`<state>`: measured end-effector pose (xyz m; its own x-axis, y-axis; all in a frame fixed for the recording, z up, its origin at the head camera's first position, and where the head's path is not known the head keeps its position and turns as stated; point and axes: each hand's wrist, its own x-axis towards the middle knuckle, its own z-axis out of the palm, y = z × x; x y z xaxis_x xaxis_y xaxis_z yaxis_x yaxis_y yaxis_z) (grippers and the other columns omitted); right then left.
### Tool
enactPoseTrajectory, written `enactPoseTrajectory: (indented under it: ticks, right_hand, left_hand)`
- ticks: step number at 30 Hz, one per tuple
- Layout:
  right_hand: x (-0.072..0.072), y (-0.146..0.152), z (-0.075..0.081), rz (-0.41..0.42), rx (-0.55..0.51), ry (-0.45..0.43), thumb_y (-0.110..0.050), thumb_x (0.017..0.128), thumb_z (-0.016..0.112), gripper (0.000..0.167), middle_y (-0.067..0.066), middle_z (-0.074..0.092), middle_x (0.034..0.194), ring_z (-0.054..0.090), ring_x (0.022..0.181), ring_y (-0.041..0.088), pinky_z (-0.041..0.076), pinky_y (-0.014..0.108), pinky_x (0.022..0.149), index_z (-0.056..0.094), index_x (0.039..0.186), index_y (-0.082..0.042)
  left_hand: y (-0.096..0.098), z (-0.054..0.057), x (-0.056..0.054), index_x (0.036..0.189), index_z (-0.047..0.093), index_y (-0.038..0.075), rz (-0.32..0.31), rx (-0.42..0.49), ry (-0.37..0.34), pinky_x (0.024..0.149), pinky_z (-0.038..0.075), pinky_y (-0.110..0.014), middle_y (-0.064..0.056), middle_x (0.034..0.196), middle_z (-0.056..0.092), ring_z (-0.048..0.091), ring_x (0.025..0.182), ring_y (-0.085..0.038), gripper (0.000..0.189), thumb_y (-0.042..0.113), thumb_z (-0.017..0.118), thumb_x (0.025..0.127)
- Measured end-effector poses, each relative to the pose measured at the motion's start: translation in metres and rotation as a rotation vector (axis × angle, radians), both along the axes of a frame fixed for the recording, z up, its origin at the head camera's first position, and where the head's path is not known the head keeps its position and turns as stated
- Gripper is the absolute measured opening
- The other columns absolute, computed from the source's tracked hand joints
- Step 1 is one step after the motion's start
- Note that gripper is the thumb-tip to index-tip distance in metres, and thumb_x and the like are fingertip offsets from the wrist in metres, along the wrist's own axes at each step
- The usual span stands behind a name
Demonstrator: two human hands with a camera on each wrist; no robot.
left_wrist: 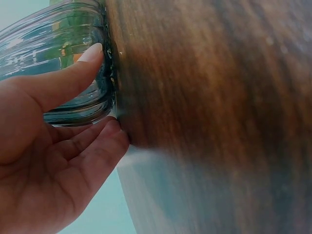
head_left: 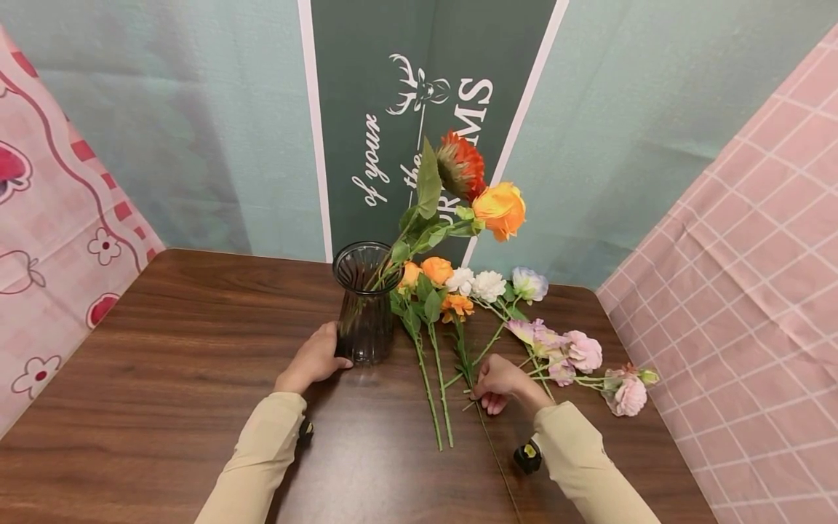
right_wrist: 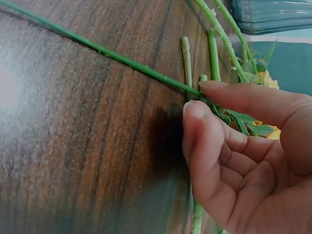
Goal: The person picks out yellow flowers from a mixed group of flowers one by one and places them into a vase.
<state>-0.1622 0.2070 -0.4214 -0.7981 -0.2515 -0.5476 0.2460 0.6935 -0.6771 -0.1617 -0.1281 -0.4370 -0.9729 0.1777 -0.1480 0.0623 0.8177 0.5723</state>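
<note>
Left hand (head_left: pixel 316 358): grips the vase (head_left: pixel 366 327) low on its side, thumb and fingers bent about the base
Vase: smoky ribbed glass, upright on the table (head_left: pixel 196 349)
In the vase: a red flower (head_left: pixel 468 166) and an orange rose (head_left: pixel 500 211), both leaning right over the rim
Right hand (head_left: pixel 503 384): pinches a thin green stem (head_left: pixel 492 440) between thumb and forefinger, near its leaves
Stem: runs toward the near side of the table, its orange flower (head_left: pixel 457 307) at the far end
Between vase and stem: two smaller roses (head_left: pixel 437 271) on the table
Farther right: white flowers (head_left: pixel 488 287), a bluish flower (head_left: pixel 529 284), pink flowers (head_left: pixel 583 351)
Backdrop: green cloth (head_left: pixel 366 29) with a white deer head
</note>
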Motion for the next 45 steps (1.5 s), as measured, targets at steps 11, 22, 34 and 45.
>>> enactPoseTrajectory:
  ticks: [11, 22, 34, 45]
  right_hand:
    - [0.002, -0.002, -0.002, -0.042, 0.017, 0.005, 0.011, 0.072, 0.059, 0.014, 0.01, 0.054, 0.047, 0.052, 0.036, 0.014, 0.049, 0.029, 0.039, 0.055, 0.061, 0.003]
    - [0.003, -0.002, -0.001, -0.036, 0.014, 0.037, 0.011, 0.072, 0.057, 0.015, 0.009, 0.053, 0.046, 0.051, 0.035, 0.013, 0.048, 0.028, 0.038, 0.055, 0.061, 0.003]
    - [0.0, 0.0, 0.009, 0.014, 0.033, 0.075, 0.01, 0.076, 0.056, 0.016, 0.008, 0.054, 0.048, 0.052, 0.035, 0.012, 0.048, 0.027, 0.038, 0.053, 0.062, 0.002]
    - [0.0, 0.004, 0.012, 0.041, -0.01, 0.082, 0.011, 0.076, 0.056, 0.016, 0.008, 0.053, 0.048, 0.051, 0.036, 0.011, 0.049, 0.028, 0.039, 0.052, 0.063, 0.002]
  left_hand:
    - [0.0, -0.002, 0.0, 0.132, 0.027, -0.016, -0.002, -0.001, 0.004, 0.098, 0.031, -0.051, -0.033, 0.133, 0.033, 0.032, 0.123, -0.044, 0.074, 0.016, 0.069, 0.082]
    - [-0.001, -0.001, 0.0, 0.133, 0.026, -0.016, -0.004, 0.002, -0.002, 0.099, 0.03, -0.052, -0.033, 0.134, 0.032, 0.031, 0.124, -0.044, 0.074, 0.016, 0.068, 0.082]
    - [0.0, 0.001, 0.002, 0.133, 0.026, -0.016, -0.002, 0.012, -0.004, 0.099, 0.03, -0.051, -0.033, 0.134, 0.032, 0.031, 0.124, -0.044, 0.074, 0.016, 0.069, 0.082]
    - [0.0, 0.001, 0.002, 0.132, 0.028, -0.016, -0.005, 0.01, 0.008, 0.098, 0.031, -0.051, -0.033, 0.132, 0.034, 0.033, 0.123, -0.044, 0.073, 0.016, 0.069, 0.082]
